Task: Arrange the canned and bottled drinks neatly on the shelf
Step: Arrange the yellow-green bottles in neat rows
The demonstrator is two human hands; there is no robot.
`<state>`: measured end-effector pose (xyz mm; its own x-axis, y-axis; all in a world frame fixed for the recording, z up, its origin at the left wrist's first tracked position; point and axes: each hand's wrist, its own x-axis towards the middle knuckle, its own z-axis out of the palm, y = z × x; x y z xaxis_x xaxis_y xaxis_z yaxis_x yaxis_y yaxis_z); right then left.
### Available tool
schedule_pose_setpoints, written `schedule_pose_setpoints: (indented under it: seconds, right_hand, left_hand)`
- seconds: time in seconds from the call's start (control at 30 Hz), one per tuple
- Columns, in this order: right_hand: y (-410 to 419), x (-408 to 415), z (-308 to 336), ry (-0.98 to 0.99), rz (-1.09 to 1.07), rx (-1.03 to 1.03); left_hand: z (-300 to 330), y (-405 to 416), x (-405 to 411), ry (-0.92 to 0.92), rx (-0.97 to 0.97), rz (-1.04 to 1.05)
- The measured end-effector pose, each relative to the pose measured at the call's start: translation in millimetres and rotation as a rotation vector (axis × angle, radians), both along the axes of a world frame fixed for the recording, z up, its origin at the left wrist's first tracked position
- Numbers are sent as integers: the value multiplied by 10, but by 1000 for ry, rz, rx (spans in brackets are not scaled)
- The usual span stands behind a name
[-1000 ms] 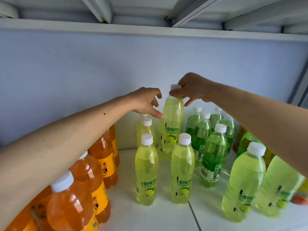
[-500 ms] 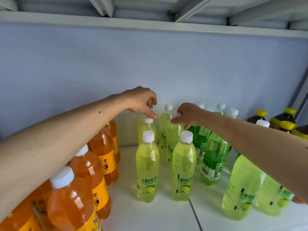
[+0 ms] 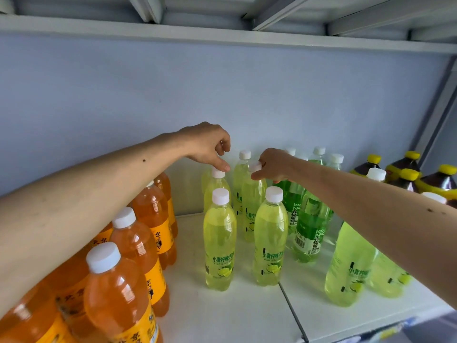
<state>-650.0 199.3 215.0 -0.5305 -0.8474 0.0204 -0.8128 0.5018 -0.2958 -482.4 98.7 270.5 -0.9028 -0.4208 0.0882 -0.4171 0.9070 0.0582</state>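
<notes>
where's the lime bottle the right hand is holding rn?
Head view, centre: the lime bottle stands in the second row on the shelf, right hand gripping its cap, green bottles to its right.

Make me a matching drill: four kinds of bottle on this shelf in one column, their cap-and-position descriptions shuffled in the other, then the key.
Column 1
1. orange soda bottles
2. lime soda bottle pinched by the right hand
3. green grape drink bottle
4. dark tea bottles

Column 2
A. yellow caps, far right
B. white caps, far left
C. right of the lime columns
D. second from the front in its column

Pairs: 1-B, 2-D, 3-C, 4-A
</notes>
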Motion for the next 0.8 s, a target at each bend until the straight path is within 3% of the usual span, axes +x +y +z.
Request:
schedule_pose_setpoints:
  seconds: [0.37,0.8]
  right_hand:
    - [1313,44,679,81,-44,-258]
    - [2781,-559,332,86,55,-307]
  left_hand:
    - [207,712,-141,-31,-195,-107]
    - [-283,2224,-492,16,-86,-12]
